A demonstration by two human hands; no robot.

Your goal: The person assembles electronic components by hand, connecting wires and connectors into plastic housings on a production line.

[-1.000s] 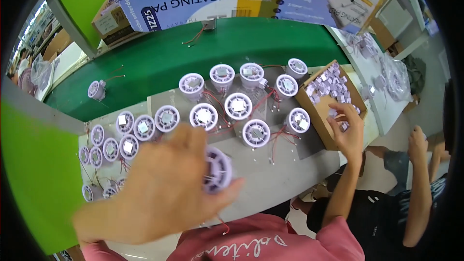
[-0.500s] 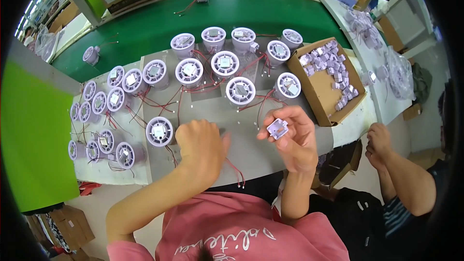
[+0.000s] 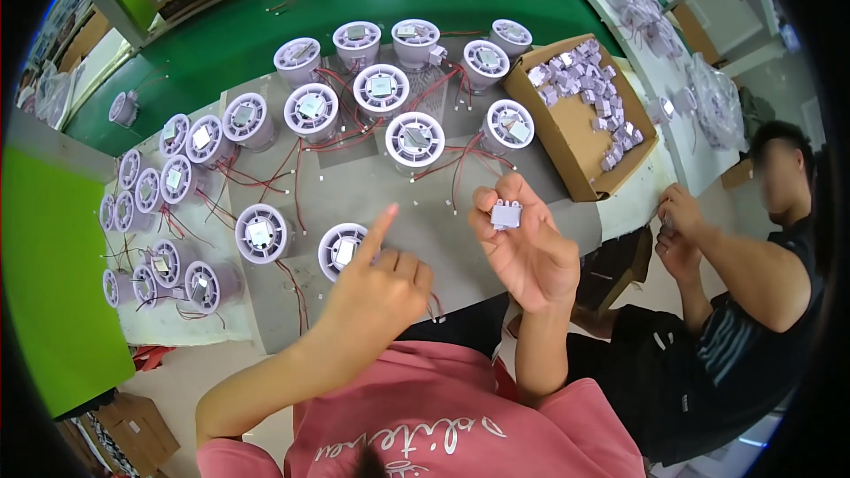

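Note:
Pinched between the thumb and fingers of my right hand (image 3: 536, 252) is a small lilac plastic housing (image 3: 506, 215), one flat face showing and two small tabs along its top. My left hand (image 3: 381, 290) is over the front of the table, index finger stretched out and the other fingers loosely curled, with nothing visible in it. Just beyond it, partly covered by the hand, stands a round lilac cup-shaped unit (image 3: 343, 250) with a pale square on its slotted top. Whether the hand touches this unit I cannot tell. A similar unit (image 3: 263, 234) stands to its left.
Several more such units (image 3: 414, 140) with red and black wires stand across the grey mat (image 3: 354, 179) and to the left. A cardboard box (image 3: 574, 168) of small lilac housings lies at the right. Further right, a co-worker's hands (image 3: 680, 230) are near the table edge.
My left index finger has straightened, and the unit behind that hand has come into sight. In my right hand the small housing has been turned to show a flat face. The whole view has shifted.

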